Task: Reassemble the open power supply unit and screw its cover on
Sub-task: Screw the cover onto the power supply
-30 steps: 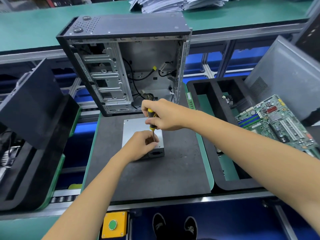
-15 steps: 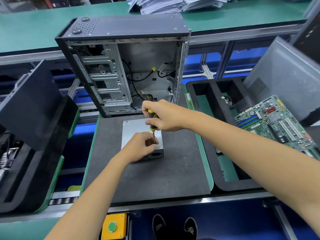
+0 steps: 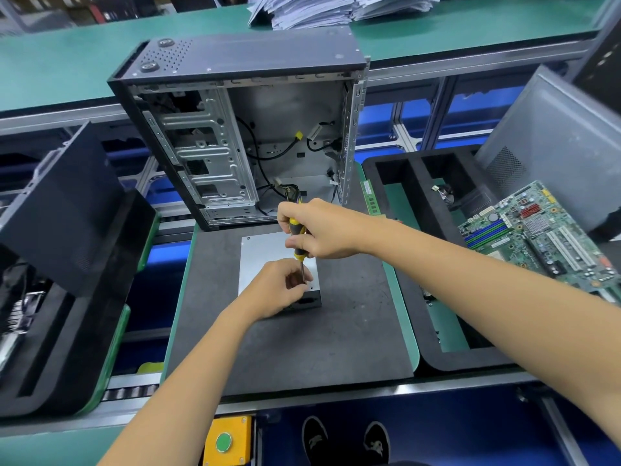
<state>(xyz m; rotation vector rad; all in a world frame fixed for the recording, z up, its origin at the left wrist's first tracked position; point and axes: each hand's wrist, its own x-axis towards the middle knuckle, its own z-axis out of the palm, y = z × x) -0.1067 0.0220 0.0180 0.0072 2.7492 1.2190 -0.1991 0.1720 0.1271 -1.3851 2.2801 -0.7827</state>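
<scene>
The grey metal power supply unit lies flat on the dark mat with its cover on top. My right hand grips the yellow-and-black screwdriver, held upright with its shaft pointing down at the unit's near right corner. My left hand sits on that near corner, its fingertips pinching the screwdriver's shaft just above the cover. The tip and any screw are hidden by my fingers.
An open computer case stands upright just behind the mat. A black foam tray lies to the right, with a motherboard beyond it. Another black tray is at the left. A yellow box with a green button sits below the mat.
Both hands stay at the same corner of the unit. My right hand's grip on the handle has shifted slightly.
</scene>
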